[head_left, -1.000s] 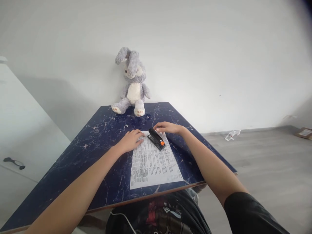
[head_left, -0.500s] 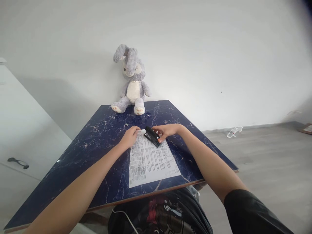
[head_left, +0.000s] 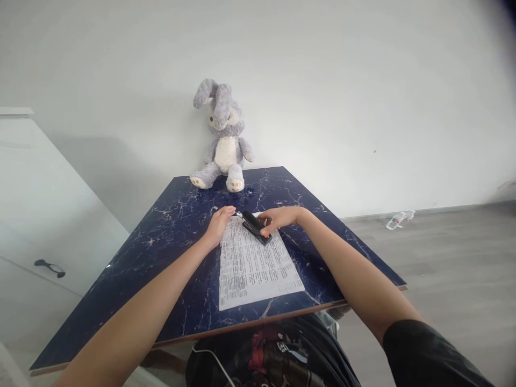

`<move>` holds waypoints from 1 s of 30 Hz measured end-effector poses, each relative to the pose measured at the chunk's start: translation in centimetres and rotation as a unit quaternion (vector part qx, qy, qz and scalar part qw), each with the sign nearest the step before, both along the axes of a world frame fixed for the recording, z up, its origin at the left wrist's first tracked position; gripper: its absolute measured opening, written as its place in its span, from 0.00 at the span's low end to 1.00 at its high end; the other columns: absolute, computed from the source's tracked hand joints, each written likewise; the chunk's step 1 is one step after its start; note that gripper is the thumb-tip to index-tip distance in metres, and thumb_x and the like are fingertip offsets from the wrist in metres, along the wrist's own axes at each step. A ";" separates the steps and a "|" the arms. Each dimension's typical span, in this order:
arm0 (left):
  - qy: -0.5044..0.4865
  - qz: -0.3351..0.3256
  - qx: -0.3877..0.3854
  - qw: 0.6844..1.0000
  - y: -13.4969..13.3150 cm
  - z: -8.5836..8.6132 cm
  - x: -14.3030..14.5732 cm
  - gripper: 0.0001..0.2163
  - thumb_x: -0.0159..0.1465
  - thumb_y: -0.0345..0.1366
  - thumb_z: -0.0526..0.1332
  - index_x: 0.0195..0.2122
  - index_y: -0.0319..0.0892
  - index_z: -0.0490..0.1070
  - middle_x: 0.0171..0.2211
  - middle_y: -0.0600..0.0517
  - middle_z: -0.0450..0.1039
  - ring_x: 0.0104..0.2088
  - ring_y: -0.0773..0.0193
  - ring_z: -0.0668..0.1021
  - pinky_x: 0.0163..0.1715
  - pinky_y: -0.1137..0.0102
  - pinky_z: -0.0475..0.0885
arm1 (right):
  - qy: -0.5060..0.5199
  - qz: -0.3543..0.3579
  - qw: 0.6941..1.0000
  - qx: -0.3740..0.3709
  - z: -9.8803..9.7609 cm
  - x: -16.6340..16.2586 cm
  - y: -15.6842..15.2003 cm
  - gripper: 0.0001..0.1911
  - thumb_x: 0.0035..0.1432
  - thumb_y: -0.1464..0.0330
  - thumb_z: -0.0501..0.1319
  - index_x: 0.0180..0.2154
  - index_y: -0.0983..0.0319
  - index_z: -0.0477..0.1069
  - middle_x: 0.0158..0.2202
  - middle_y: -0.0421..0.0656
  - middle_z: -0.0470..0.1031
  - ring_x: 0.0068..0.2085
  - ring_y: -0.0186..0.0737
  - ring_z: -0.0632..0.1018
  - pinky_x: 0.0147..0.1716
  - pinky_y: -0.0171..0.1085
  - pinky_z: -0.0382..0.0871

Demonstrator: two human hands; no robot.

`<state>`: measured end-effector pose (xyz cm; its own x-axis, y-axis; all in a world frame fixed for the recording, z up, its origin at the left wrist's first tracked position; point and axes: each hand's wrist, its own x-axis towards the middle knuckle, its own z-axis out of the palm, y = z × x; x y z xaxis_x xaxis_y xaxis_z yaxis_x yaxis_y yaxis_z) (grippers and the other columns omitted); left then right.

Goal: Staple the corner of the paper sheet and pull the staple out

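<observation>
A printed sheet of paper (head_left: 260, 269) lies on the dark blue, marble-patterned table (head_left: 181, 301). My right hand (head_left: 278, 219) grips a black stapler (head_left: 253, 224) with a small orange patch, its thumb along the near side. The stapler sits over the far part of the sheet, angled toward the upper left. At the sheet's far left corner rests my left hand (head_left: 220, 224), its fingers stretched out and holding nothing. A small bright bit shows between its fingertips and the stapler's end, too small to make out.
A grey plush rabbit (head_left: 226, 145) sits at the table's far edge against the wall. To the left stands a white cabinet (head_left: 44, 215) with a dark handle. A clear plastic item (head_left: 399, 219) lies on the floor at right. A tiny scrap (head_left: 215, 208) is on the table.
My left fingers have straightened from their hold on the paper's far edge. The stapler has turned slightly in my right hand. The whole view has shifted a little.
</observation>
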<state>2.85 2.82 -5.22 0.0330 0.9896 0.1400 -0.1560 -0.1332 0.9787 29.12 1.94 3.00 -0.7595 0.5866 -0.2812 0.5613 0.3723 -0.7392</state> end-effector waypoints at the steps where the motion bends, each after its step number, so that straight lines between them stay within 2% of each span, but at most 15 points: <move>1: 0.004 -0.003 0.003 1.000 0.0 0.0 0.0 0.16 0.72 0.46 0.58 0.48 0.39 0.79 0.55 0.38 0.79 0.59 0.52 0.79 0.66 0.54 0.65 | 0.009 -0.019 1.000 0.023 -0.2 -0.6 -0.3 0.30 0.54 0.51 0.72 0.51 0.63 0.75 0.47 0.47 0.80 0.43 0.45 0.78 0.35 0.34 0.69; 3: 0.009 -0.007 0.009 1.000 0.0 -0.1 -0.1 0.17 0.72 0.47 0.59 0.47 0.39 0.79 0.55 0.38 0.79 0.58 0.52 0.79 0.66 0.54 0.65 | -0.004 -0.078 0.993 0.088 -0.6 -2.3 -0.9 0.22 0.56 0.54 0.72 0.44 0.64 0.77 0.41 0.46 0.80 0.40 0.45 0.79 0.34 0.35 0.68; 5: 0.007 -0.012 0.013 1.000 -0.1 -0.1 -0.2 0.17 0.71 0.48 0.59 0.46 0.39 0.79 0.54 0.38 0.80 0.58 0.51 0.79 0.65 0.54 0.66 | -0.040 -0.150 0.975 0.156 -1.1 -4.1 -1.4 0.14 0.57 0.61 0.71 0.38 0.65 0.76 0.36 0.46 0.79 0.36 0.45 0.78 0.31 0.35 0.66; 8: 0.003 -0.013 0.042 0.999 -0.4 0.3 -0.3 0.16 0.71 0.47 0.60 0.45 0.40 0.80 0.52 0.39 0.80 0.57 0.51 0.79 0.64 0.55 0.67 | -0.059 -0.210 0.951 0.218 -1.8 -6.1 -1.9 0.06 0.57 0.72 0.66 0.37 0.66 0.76 0.37 0.48 0.79 0.37 0.46 0.79 0.32 0.35 0.67; 10: -0.005 -0.004 0.070 0.998 -0.8 0.8 -0.4 0.15 0.71 0.45 0.60 0.44 0.41 0.80 0.53 0.40 0.80 0.57 0.52 0.79 0.64 0.56 0.67 | -0.043 -0.216 0.937 0.270 -2.2 -6.5 -2.3 0.10 0.56 0.74 0.64 0.42 0.67 0.77 0.42 0.51 0.78 0.42 0.47 0.79 0.37 0.36 0.70; 12: -0.044 0.004 0.067 0.997 -1.2 1.3 -0.4 0.12 0.71 0.41 0.60 0.45 0.41 0.80 0.54 0.40 0.79 0.56 0.52 0.80 0.63 0.56 0.68 | -0.017 -0.220 0.914 0.342 -2.5 -6.5 -2.6 0.20 0.57 0.76 0.62 0.52 0.67 0.75 0.51 0.53 0.75 0.46 0.47 0.79 0.43 0.37 0.72; 14: -0.116 -0.008 0.010 0.993 -1.5 1.7 -0.4 0.10 0.71 0.37 0.60 0.45 0.39 0.79 0.54 0.39 0.79 0.55 0.52 0.81 0.62 0.56 0.70 | -0.011 -0.211 0.885 0.416 -2.8 -6.5 -3.0 0.30 0.57 0.78 0.60 0.63 0.64 0.68 0.60 0.53 0.68 0.49 0.47 0.78 0.47 0.39 0.73; 16: -0.186 -0.046 -0.072 0.979 -1.6 1.9 -0.5 0.11 0.72 0.37 0.58 0.44 0.37 0.78 0.54 0.37 0.79 0.53 0.52 0.82 0.61 0.56 0.71 | -0.049 -0.178 0.851 0.491 -2.9 -6.5 -3.4 0.37 0.57 0.80 0.58 0.68 0.61 0.61 0.65 0.53 0.62 0.53 0.49 0.75 0.49 0.42 0.73; 18: -0.229 -0.085 -0.130 0.961 -1.5 1.9 -0.5 0.15 0.74 0.39 0.54 0.42 0.36 0.78 0.53 0.35 0.79 0.53 0.51 0.82 0.60 0.57 0.73 | -0.105 -0.138 0.808 0.563 -2.8 -6.7 -3.8 0.38 0.59 0.83 0.56 0.69 0.60 0.60 0.67 0.53 0.60 0.56 0.53 0.72 0.51 0.46 0.71; 20: -0.251 -0.091 -0.150 0.952 -1.4 1.9 -0.5 0.17 0.75 0.40 0.53 0.40 0.36 0.78 0.50 0.36 0.80 0.54 0.52 0.82 0.60 0.57 0.74 | -0.147 -0.110 0.765 0.617 -2.7 -6.9 -4.0 0.35 0.64 0.83 0.52 0.70 0.61 0.60 0.68 0.54 0.60 0.56 0.56 0.70 0.51 0.50 0.69; 22: -0.255 -0.080 -0.148 0.952 -1.3 2.0 -0.6 0.15 0.75 0.38 0.53 0.38 0.37 0.77 0.48 0.37 0.81 0.54 0.51 0.82 0.61 0.57 0.74 | -0.168 -0.098 0.736 0.648 -2.6 -7.0 -4.1 0.31 0.68 0.81 0.49 0.70 0.62 0.60 0.69 0.55 0.60 0.55 0.57 0.70 0.50 0.51 0.68; 24: -0.240 -0.081 -0.135 0.958 -1.2 2.0 -0.6 0.13 0.74 0.36 0.55 0.38 0.37 0.77 0.49 0.37 0.81 0.55 0.51 0.81 0.63 0.56 0.73 | -0.178 -0.097 0.724 0.659 -2.5 -6.9 -4.1 0.30 0.70 0.79 0.49 0.70 0.61 0.60 0.69 0.55 0.61 0.55 0.58 0.69 0.50 0.52 0.68; 30: -0.165 -0.121 -0.066 0.977 -1.4 1.7 -0.4 0.04 0.68 0.31 0.65 0.40 0.38 0.80 0.52 0.39 0.81 0.60 0.48 0.78 0.67 0.54 0.68 | -0.173 -0.111 0.744 0.636 -2.5 -6.5 -3.7 0.31 0.69 0.78 0.51 0.71 0.59 0.59 0.69 0.56 0.60 0.57 0.60 0.69 0.51 0.53 0.66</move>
<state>2.47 1.38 -3.50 0.2423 0.9687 0.0539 -0.4766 0.0705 0.8763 22.61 -1.78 0.46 -0.6155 0.6449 0.4531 0.7879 0.5171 0.3343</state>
